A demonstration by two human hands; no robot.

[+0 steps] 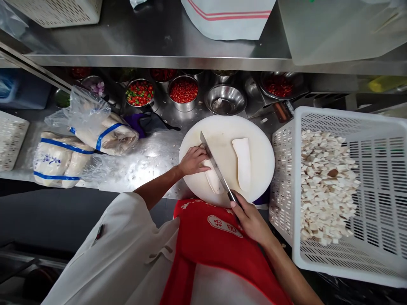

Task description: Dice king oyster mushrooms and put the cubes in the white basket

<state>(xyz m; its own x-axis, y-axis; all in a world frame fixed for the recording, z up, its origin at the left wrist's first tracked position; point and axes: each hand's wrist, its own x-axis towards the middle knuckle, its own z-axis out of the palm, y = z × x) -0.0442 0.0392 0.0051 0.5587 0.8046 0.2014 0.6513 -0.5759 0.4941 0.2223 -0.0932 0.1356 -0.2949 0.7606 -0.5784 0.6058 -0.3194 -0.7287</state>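
Observation:
On the round white cutting board (pixel 222 127), my left hand (pixel 193 161) presses its closed fingers on a long white mushroom piece (pixel 213 180) lying at a slant. My right hand (pixel 249 214) is wrapped round the black handle of a knife (pixel 218 169). The blade points up and to the left, along the right side of that piece and close to my left fingertips. A second white piece (pixel 243 163) lies by itself on the right part of the board, touched by neither hand.
Right of the board stands a white plastic basket (pixel 297 190) with many diced white pieces (pixel 327 186). Bagged mushrooms (pixel 60 159) lie at the left. Metal bowls, one with red chopped chillies (pixel 183 90), line the back under a steel shelf (pixel 143 61).

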